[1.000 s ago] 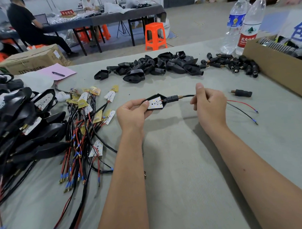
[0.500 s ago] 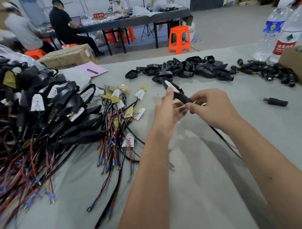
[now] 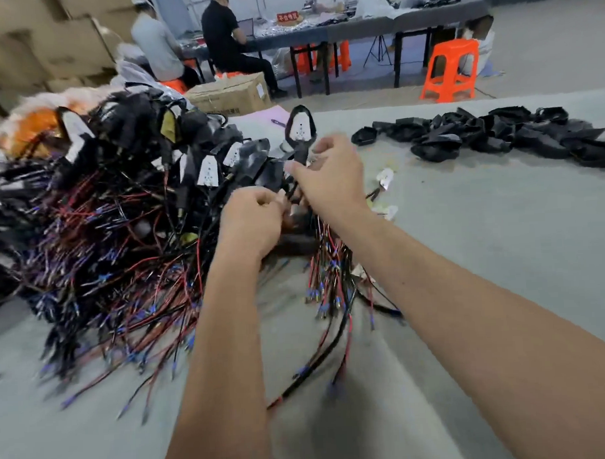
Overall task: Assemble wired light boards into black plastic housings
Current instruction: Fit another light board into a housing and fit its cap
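Note:
A black housing with a white light board [image 3: 300, 130] seated in it stands upright above my hands. My right hand [image 3: 330, 175] grips its stem just below the housing. My left hand [image 3: 254, 215] is curled beside it and pinches the wire that hangs from the stem; motion blur hides the exact contact. To the left lies a big heap of finished housings with red and black wires [image 3: 115, 215]. Loose wired boards [image 3: 330, 280] lie under my forearms. Several unfilled black housings [image 3: 490, 135] are strewn at the right.
The grey table cloth [image 3: 483, 243] stretches to the right. Beyond the table edge stand a cardboard box [image 3: 231, 94], an orange stool [image 3: 451, 69] and a dark work table with two seated people [image 3: 219, 43]. Stacked cartons [image 3: 41, 42] fill the far left.
Both hands carried the assembled housing from the table's middle leftward, over the heap of finished pieces. The housing turned from lying sideways to standing upright. My head swung left.

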The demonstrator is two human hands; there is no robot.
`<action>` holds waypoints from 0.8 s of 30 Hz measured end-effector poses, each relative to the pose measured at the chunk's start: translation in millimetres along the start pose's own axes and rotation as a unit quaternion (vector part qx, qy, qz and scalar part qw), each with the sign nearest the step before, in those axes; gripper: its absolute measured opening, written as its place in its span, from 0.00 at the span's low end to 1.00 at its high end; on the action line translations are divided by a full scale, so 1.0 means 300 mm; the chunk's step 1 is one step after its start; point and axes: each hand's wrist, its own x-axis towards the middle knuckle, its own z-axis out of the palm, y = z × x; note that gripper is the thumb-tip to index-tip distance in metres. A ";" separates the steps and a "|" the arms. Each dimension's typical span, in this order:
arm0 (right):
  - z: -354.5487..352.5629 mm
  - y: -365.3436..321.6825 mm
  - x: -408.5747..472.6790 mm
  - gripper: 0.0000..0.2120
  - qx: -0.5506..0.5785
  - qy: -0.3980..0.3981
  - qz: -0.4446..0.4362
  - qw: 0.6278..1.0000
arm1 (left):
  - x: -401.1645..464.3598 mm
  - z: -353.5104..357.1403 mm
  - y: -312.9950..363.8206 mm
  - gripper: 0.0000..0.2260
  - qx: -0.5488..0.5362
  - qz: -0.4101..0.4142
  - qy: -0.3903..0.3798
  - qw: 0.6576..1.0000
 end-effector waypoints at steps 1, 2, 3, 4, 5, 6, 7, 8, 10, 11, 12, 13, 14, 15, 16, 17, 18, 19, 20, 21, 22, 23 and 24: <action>0.055 -0.018 -0.006 0.19 -0.043 -0.007 -0.063 0.997 | 0.022 -0.036 -0.022 0.10 0.053 0.005 0.054 0.997; 0.099 -0.026 -0.012 0.20 -0.126 -0.027 -0.129 0.983 | 0.040 -0.068 -0.047 0.08 0.113 0.002 0.104 0.988; 0.136 -0.028 -0.017 0.22 -0.235 -0.060 -0.182 0.953 | 0.052 -0.094 -0.071 0.07 0.156 -0.008 0.145 0.977; 0.167 -0.026 -0.023 0.22 -0.334 -0.097 -0.212 0.913 | 0.062 -0.117 -0.096 0.06 0.179 -0.022 0.168 0.969; 0.187 -0.019 -0.026 0.23 -0.397 -0.131 -0.227 0.880 | 0.066 -0.128 -0.114 0.06 0.187 -0.035 0.176 0.966; 0.204 -0.014 -0.027 0.23 -0.425 -0.158 -0.234 0.860 | 0.070 -0.134 -0.132 0.06 0.188 -0.043 0.179 0.965; 0.217 -0.011 -0.029 0.24 -0.426 -0.173 -0.236 0.856 | 0.069 -0.131 -0.142 0.06 0.187 -0.046 0.182 0.964; 0.228 -0.008 -0.028 0.24 -0.417 -0.178 -0.235 0.859 | 0.069 -0.126 -0.146 0.07 0.187 -0.045 0.188 0.963; 0.236 -0.007 -0.018 0.26 -0.417 -0.190 -0.220 0.861 | 0.071 -0.102 -0.136 0.07 0.186 -0.042 0.210 0.959; 0.226 -0.006 -0.007 0.27 -0.420 -0.209 -0.204 0.859 | 0.069 -0.082 -0.122 0.07 0.186 -0.044 0.224 0.956; 0.211 -0.006 0.003 0.28 -0.411 -0.235 -0.184 0.861 | 0.064 -0.061 -0.104 0.08 0.185 -0.047 0.240 0.952; 0.191 -0.005 0.012 0.29 -0.393 -0.256 -0.170 0.867 | 0.056 -0.038 -0.084 0.09 0.185 -0.048 0.260 0.946; 0.159 -0.001 0.016 0.29 -0.368 -0.261 -0.169 0.876 | 0.045 -0.010 -0.061 0.11 0.181 -0.040 0.283 0.941; 0.127 0.003 0.013 0.28 -0.333 -0.246 -0.180 0.892 | 0.034 0.013 -0.041 0.12 0.173 -0.018 0.305 0.936; 0.086 0.012 0.006 0.26 -0.285 -0.212 -0.193 0.915 | 0.024 0.039 -0.023 0.13 0.158 0.017 0.319 0.934; 0.046 0.024 -0.008 0.21 -0.237 -0.159 -0.201 0.937 | 0.017 0.064 -0.008 0.13 0.139 0.054 0.323 0.934; 0.002 0.042 -0.024 0.16 -0.214 -0.096 -0.192 0.953 | 0.012 0.088 0.003 0.13 0.113 0.085 0.313 0.939; -0.046 0.070 -0.040 0.13 -0.229 -0.042 -0.156 0.960 | 0.006 0.119 0.016 0.12 0.078 0.101 0.289 0.949; -0.087 0.100 -0.053 0.13 -0.273 -0.010 -0.106 0.956 | 0.001 0.146 0.027 0.10 0.043 0.104 0.259 0.959; -0.130 0.132 -0.067 0.16 -0.331 -0.008 -0.053 0.942 | -0.007 0.176 0.039 0.09 0.019 0.098 0.228 0.969; -0.162 0.156 -0.081 0.19 -0.380 -0.029 -0.010 0.924 | -0.013 0.203 0.047 0.07 0.008 0.085 0.200 0.976; -0.184 0.175 -0.092 0.22 -0.414 -0.061 0.017 0.908 | -0.017 0.230 0.052 0.06 0.005 0.071 0.172 0.983; -0.202 0.187 -0.104 0.23 -0.432 -0.096 0.032 0.896 | -0.021 0.260 0.056 0.06 0.005 0.054 0.140 0.989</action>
